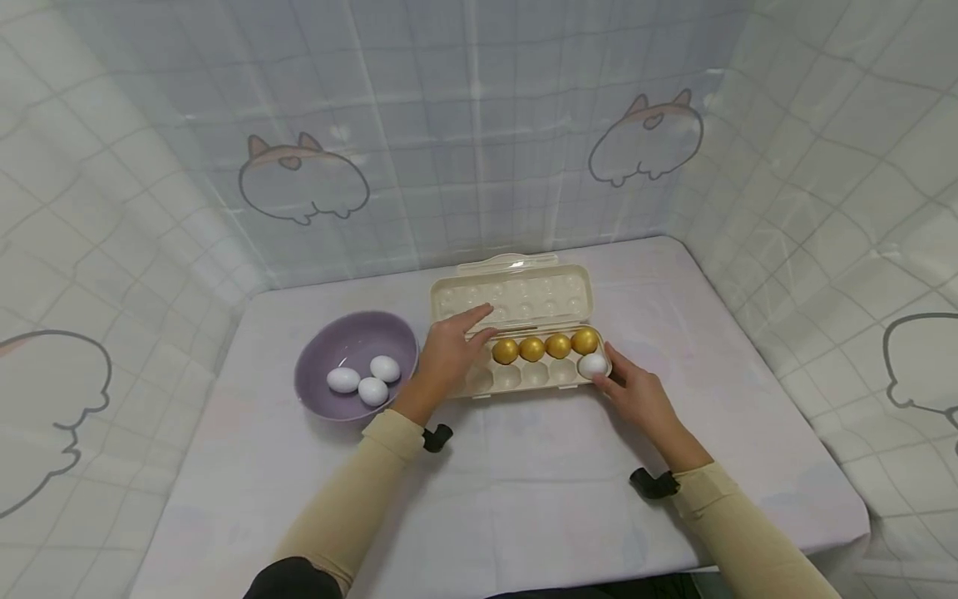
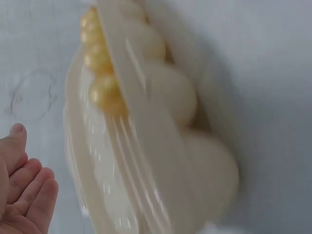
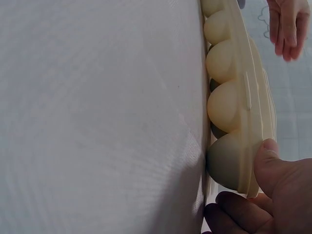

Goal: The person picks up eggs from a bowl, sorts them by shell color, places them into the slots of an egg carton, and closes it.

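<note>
A cream plastic egg carton point(image 1: 535, 377) lies with its lid point(image 1: 516, 295) folded back. Several gold eggs point(image 1: 532, 349) fill cups of its back row, toward the right. One white egg point(image 1: 592, 365) sits in the right-end cup of the front row. My right hand point(image 1: 636, 395) grips that end of the carton, thumb on the front rim beside the white egg. In the right wrist view the other fingers point(image 3: 239, 214) curl by the carton's end. My left hand point(image 1: 451, 353) hovers over the carton's left end, fingers extended and holding nothing. It hides some left-end cups.
Left of the carton stands a purple bowl point(image 1: 310, 370) with three white eggs point(image 1: 372, 391) in it. The table has a pale cloth point(image 1: 479, 482). Patterned curtains point(image 1: 464, 150) hang behind and at both sides. A black strap mount sits on each wrist.
</note>
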A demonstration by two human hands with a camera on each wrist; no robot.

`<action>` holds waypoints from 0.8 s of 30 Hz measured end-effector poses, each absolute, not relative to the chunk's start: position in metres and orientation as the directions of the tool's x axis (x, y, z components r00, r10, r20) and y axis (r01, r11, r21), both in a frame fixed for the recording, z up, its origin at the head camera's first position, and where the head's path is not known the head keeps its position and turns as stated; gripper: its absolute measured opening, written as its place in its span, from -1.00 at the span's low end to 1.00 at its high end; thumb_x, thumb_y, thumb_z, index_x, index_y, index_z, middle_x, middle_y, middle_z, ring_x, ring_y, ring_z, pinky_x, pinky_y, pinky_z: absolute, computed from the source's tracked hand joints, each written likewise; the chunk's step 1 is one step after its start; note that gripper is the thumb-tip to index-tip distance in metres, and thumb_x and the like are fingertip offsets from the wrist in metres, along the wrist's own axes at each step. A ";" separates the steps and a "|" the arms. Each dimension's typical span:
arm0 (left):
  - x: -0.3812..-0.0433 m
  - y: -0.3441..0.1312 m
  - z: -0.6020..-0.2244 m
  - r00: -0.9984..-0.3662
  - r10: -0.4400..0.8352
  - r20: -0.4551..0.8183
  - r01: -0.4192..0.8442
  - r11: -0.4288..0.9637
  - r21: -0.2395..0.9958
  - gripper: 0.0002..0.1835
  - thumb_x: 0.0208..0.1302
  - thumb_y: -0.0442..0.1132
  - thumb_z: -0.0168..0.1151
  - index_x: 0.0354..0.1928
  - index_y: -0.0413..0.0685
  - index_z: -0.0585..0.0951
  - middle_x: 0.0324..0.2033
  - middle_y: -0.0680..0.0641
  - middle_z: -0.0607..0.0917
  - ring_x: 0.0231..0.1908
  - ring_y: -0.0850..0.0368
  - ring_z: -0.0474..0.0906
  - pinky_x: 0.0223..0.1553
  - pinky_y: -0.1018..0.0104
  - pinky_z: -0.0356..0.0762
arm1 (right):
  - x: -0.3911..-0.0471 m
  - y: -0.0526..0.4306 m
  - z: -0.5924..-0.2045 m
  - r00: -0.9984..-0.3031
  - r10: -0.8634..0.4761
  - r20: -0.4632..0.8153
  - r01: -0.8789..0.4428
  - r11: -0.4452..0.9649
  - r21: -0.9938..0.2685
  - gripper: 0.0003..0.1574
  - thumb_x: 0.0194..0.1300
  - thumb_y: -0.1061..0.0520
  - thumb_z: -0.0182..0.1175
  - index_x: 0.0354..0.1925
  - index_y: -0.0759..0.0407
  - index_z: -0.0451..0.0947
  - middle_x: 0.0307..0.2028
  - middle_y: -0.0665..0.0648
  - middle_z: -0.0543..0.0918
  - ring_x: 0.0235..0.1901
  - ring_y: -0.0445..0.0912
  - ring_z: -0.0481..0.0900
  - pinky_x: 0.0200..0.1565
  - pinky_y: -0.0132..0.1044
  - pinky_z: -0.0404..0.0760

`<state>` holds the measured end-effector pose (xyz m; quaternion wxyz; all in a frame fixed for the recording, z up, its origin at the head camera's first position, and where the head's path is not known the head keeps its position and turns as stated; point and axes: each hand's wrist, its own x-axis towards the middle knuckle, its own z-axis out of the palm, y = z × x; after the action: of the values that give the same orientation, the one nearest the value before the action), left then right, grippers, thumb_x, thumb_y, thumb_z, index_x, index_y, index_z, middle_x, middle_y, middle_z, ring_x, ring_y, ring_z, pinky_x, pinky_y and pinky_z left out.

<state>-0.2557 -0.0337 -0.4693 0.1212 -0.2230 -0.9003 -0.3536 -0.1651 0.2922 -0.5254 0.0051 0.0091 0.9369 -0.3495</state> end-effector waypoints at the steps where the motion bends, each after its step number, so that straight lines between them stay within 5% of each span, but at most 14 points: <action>1: -0.256 -0.041 -0.468 -0.871 0.300 0.389 0.484 0.653 0.582 -0.53 0.37 -0.11 0.45 0.29 -0.02 0.70 0.24 -0.05 0.74 0.27 -0.05 0.69 0.34 0.05 0.61 | -0.165 0.292 -0.526 -1.000 0.014 -0.017 0.022 0.755 -0.655 -0.06 0.53 -0.14 0.25 0.65 0.12 0.14 0.53 0.30 0.36 0.52 0.33 0.33 0.47 0.29 0.37; 14: -0.258 -0.120 -0.473 -0.919 0.156 0.363 0.350 0.748 0.563 -0.53 0.37 -0.10 0.46 0.28 0.01 0.71 0.07 -0.16 0.82 0.01 -0.16 0.80 0.08 -0.09 0.74 | -0.166 0.295 -0.528 -0.999 0.013 -0.035 0.032 0.750 -0.661 -0.05 0.54 -0.16 0.24 0.66 0.09 0.11 0.55 0.29 0.33 0.54 0.33 0.29 0.49 0.29 0.34; 17: -0.255 -0.134 -0.476 -0.940 0.135 0.314 0.298 0.773 0.560 -0.53 0.38 -0.09 0.46 0.29 0.04 0.71 0.16 -0.15 0.78 0.18 -0.22 0.73 0.21 -0.16 0.67 | -0.166 0.295 -0.528 -0.999 0.010 -0.041 0.034 0.748 -0.663 -0.05 0.54 -0.15 0.23 0.67 0.09 0.11 0.55 0.30 0.32 0.54 0.34 0.29 0.49 0.30 0.34; 24: -0.250 -0.163 -0.488 -0.977 0.110 0.181 0.192 0.823 0.534 -0.49 0.41 -0.06 0.41 0.35 0.02 0.66 0.21 -0.21 0.74 0.24 -0.27 0.67 0.24 -0.22 0.63 | -0.166 0.295 -0.528 -0.999 0.010 -0.042 0.035 0.755 -0.654 -0.04 0.55 -0.16 0.22 0.67 0.08 0.09 0.55 0.30 0.33 0.54 0.34 0.29 0.49 0.29 0.35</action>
<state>-0.2501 -0.1629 -0.4882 0.0710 -0.0793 -0.9521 -0.2866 -0.1659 0.2947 -0.5277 0.0177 0.0120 0.9367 -0.3496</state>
